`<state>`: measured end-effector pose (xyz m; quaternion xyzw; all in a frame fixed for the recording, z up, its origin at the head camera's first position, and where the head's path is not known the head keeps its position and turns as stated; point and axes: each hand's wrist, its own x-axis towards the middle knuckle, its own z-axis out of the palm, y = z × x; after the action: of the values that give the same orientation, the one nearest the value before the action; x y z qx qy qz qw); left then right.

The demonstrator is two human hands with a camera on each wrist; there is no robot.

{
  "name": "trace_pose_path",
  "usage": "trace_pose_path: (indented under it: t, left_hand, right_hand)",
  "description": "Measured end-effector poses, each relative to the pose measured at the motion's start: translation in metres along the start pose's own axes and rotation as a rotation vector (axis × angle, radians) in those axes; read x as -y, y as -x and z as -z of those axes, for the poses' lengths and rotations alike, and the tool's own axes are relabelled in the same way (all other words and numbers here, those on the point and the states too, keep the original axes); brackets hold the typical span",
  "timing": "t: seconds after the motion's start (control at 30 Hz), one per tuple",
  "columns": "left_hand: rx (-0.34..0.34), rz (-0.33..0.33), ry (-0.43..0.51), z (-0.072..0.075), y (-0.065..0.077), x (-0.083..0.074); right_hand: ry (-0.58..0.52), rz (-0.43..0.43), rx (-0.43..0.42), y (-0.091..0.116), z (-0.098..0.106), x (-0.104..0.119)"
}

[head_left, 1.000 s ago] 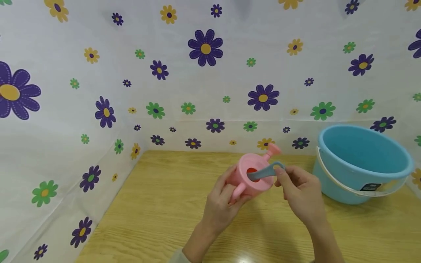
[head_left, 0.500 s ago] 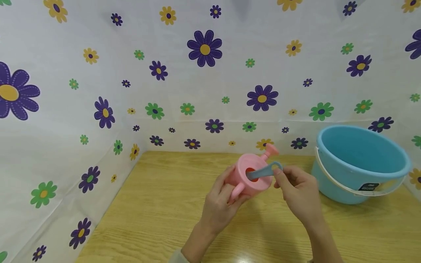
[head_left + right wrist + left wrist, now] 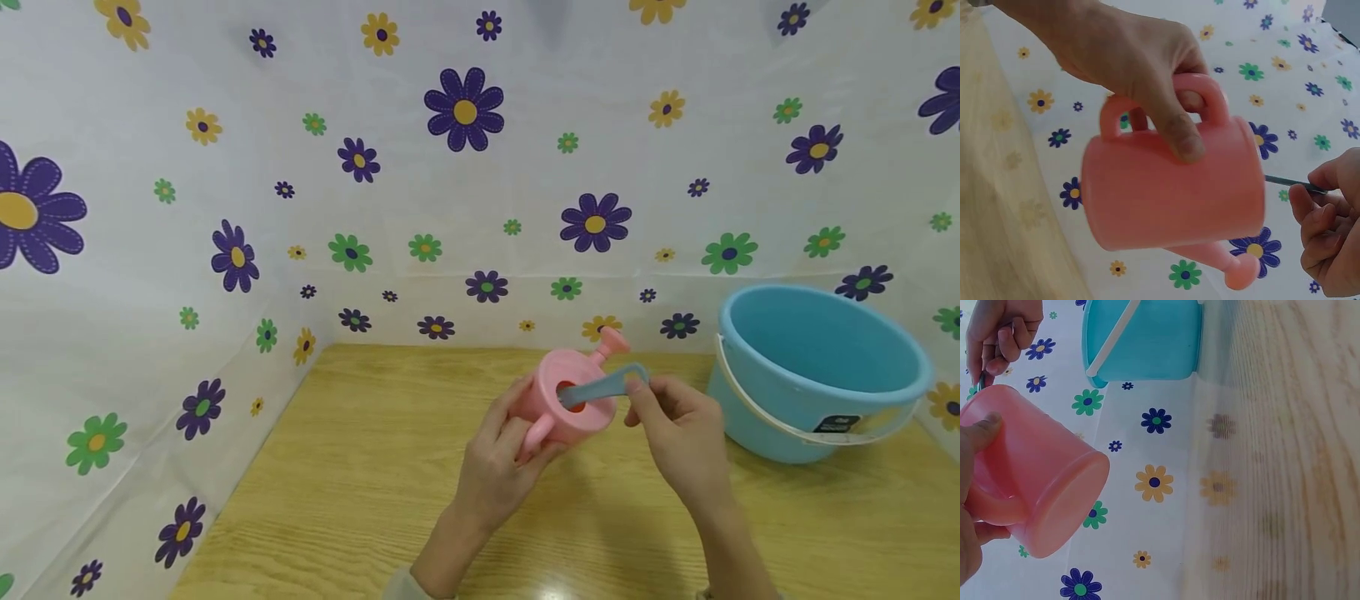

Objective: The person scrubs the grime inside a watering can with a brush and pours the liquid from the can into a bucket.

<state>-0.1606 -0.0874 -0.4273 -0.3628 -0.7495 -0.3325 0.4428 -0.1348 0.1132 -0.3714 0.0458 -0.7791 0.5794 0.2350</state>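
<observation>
A pink toy watering can [image 3: 573, 429] is held up over the table, its open top tilted toward the head camera. My left hand [image 3: 491, 479] grips it by its handle, with fingers through the loop and the thumb along the body, as the right wrist view shows. From the round top opening sticks a blue-grey tool handle [image 3: 603, 387] with a hole at its end. My right hand [image 3: 686, 450] pinches that end between thumb and fingers. The tool's other end is hidden inside the can, so I cannot tell its kind.
A light blue bucket [image 3: 787, 425] with a white bail handle [image 3: 761, 417] stands on the wooden table [image 3: 360, 467] to the right, close to my right hand. A white flower-print sheet [image 3: 420, 183] rises behind the table and along its left side.
The blue-grey handle has shifted slightly in the opening, its inner part now further toward the opening's left side. Both hands keep their holds, with only a small drift of the view.
</observation>
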Motion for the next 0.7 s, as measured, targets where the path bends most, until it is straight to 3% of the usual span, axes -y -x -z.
trace_pose_path:
  t: [0.13,0.37,0.6,0.7]
  left_hand:
    - [0.003,-0.003,-0.001,0.001,-0.001,0.001]
    - [0.012,0.004,-0.010,0.002,-0.002,0.001]
    - [0.012,0.007,-0.017,0.003,-0.002,0.001]
    - [0.006,-0.003,-0.012,0.003,-0.002,0.001]
  right_hand:
    - [0.011,0.016,0.055,0.000,-0.006,-0.003]
    - [-0.054,0.078,-0.082,0.000,0.003,-0.001]
    - [-0.032,0.049,0.028,0.001,-0.009,-0.003]
    - [-0.034,0.077,0.010,0.001,-0.009,-0.003]
